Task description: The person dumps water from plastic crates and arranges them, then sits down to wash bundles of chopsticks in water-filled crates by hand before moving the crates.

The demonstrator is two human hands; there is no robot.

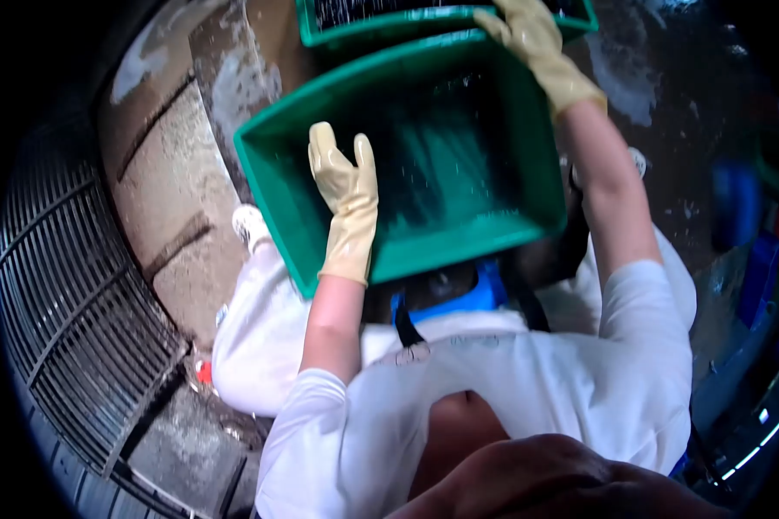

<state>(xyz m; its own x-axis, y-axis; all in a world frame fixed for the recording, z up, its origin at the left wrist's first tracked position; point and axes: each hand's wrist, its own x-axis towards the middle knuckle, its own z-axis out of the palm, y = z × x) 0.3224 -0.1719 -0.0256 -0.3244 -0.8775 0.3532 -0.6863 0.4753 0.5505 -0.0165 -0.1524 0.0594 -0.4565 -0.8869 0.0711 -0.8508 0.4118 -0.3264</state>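
Note:
Both my hands wear cream rubber gloves. My left hand [342,169] is raised over the left side of a wet green tub [550,173], with its thumb apart from the fingers and nothing in it. The tub is tilted in front of my lap, its inside dark and streaked with water. My right hand [528,39] reaches to the far side, over the near rim of a second green tub [363,30]. Its visible fingers are spread; the fingertips at the top are partly cut off. Whether it presses on that rim, I cannot tell.
A blue plastic piece [459,303] lies under the near tub, close to my knees. On the left stands a curved black slatted rack [69,285]. The wet floor [177,164] is brown with pale patches. Blurred blue objects [757,268] are at the right.

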